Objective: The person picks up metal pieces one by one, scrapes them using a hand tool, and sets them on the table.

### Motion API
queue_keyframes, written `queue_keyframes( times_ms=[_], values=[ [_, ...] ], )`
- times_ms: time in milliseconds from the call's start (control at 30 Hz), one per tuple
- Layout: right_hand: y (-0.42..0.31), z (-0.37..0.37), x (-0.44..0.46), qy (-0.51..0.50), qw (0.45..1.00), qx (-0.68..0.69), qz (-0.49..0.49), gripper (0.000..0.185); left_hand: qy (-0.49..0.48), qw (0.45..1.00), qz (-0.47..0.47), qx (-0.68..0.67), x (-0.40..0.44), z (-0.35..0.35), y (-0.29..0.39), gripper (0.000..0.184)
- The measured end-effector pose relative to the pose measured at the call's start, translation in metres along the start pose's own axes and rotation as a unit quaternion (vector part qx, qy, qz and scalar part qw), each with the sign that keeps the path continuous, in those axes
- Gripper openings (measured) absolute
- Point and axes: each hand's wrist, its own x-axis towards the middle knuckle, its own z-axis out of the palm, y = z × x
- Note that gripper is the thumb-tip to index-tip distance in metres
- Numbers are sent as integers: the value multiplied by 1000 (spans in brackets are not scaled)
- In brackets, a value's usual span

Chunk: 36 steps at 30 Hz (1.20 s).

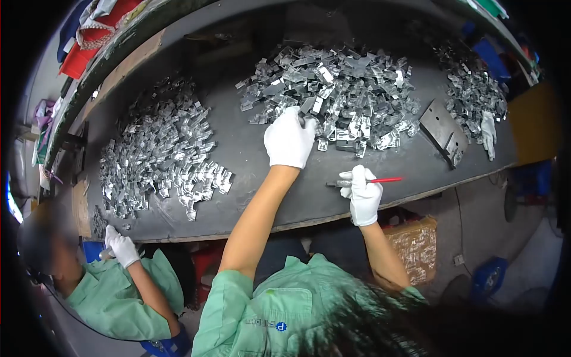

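My left hand (288, 140), in a white glove, reaches to the lower left edge of a big heap of small shiny metal pieces (357, 89). Its fingers are curled, and a shiny metal piece (310, 123) shows at the fingertips. Nearer the table's front edge, my right hand (364, 196), also gloved, is closed around a tool with a thin red handle (388, 179) pointing right. A small dark metal end (336, 184) sticks out on the left of this hand; whether it belongs to the tool or is a separate piece, I cannot tell.
A second heap of metal pieces (160, 149) spreads at left, another (476, 98) at far right. A flat metal fixture (443, 132) and a loose white glove (488, 135) lie at right. A co-worker's gloved hand (122, 247) is at the left table edge. A wrapped carton (411, 250) stands below.
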Motion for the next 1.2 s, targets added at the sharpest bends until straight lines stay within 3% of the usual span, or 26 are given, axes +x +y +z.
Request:
queue_keyframes(
  times_ms=[167,400,533,567,600,667,733,900,933,967,1033,1133,1200],
  values=[
    [5,-1,4,-12,1000,-17,-7,27,-40,990,-94,-95,0,-9,-7,47],
    [4,4,3,10,1000,-23,-16,28,8,990,-103,-93,4,11,7,49],
    [4,2,3,12,999,-49,-19,29,27,939,-49,-340,-20,-4,-34,34],
    [4,1,2,6,998,-61,-22,29,21,943,27,-331,-36,-21,-44,30],
    [4,0,2,-1,997,-74,-25,29,-63,928,-6,-368,-55,-35,-54,28],
    [1,3,1,-16,995,-95,-21,29,-198,930,-21,-310,-89,-65,-68,25],
    [-5,9,-4,-29,993,-113,-4,30,-141,978,139,-62,-112,-73,-83,21],
    [-7,32,-38,-129,989,-62,46,22,-70,980,187,-27,-122,-75,-98,19],
    [-13,38,-43,-160,969,-186,-11,16,-69,977,200,-27,-121,-73,-99,19],
    [-6,39,-42,-188,942,-255,-108,13,-67,974,216,-25,-120,-72,-101,20],
    [-1,43,-42,-216,890,-344,-209,9,-78,968,237,-35,-118,-72,-103,22],
    [-14,57,-44,-231,832,-426,-270,8,-77,962,259,-36,-117,-67,-110,23],
    [-20,66,-44,-241,757,-482,-368,8,-74,959,269,-36,-117,-68,-111,25]
  ],
)
